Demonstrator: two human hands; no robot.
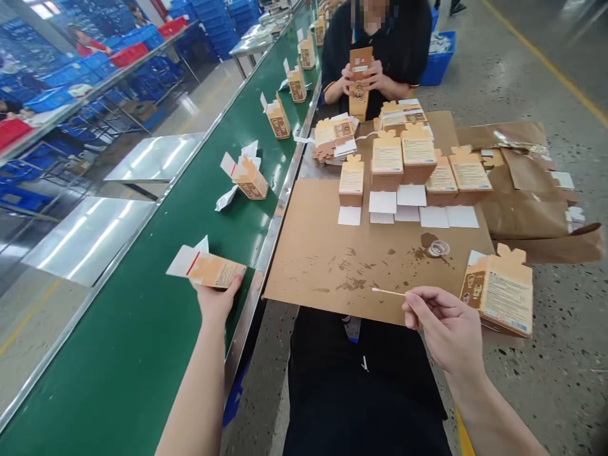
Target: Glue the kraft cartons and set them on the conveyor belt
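Note:
My left hand (216, 297) is closed around a small printed carton (216, 271), tilted over the green conveyor belt (118, 329), its white flap open toward the left. Between the thumb and fingers of my right hand (444, 323) is a cotton swab (388, 291), its white tip pointing left above the cardboard sheet (313, 253). Dark wet spots mark the sheet, and a small clear round dish (438, 248) sits among them. Close to my right hand, another carton (507, 294) rests tilted at the sheet's right corner.
Several open cartons (251, 179) with white paper stand along the belt. More cartons (387, 155) are grouped at the back of the sheet beside a stack of flat cartons (334, 134). Across from me a person (380, 63) holds a carton. Brown wrapping paper (517, 190) lies at right.

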